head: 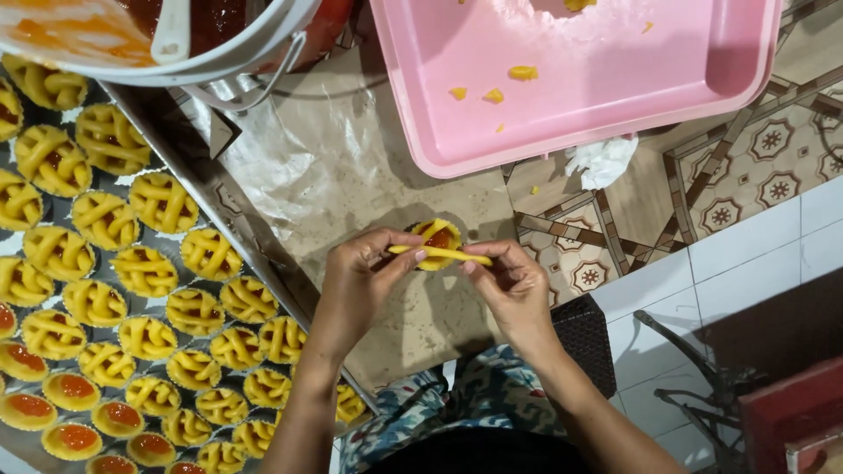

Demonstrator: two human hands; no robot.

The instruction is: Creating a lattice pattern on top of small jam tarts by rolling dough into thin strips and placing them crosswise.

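My left hand and my right hand meet over the floor, both gripping one small round jam tart with yellow pastry and a red filling. A thin yellow dough strip lies across the tart's top, its ends pinched between the fingertips of both hands. Other strips sit on the tart underneath it.
A metal baking tray at the left holds several lattice-topped tarts and plain jam tarts. A white bucket of red jam stands top left. A pink plastic tray with dough scraps lies top centre, crumpled tissue beside it.
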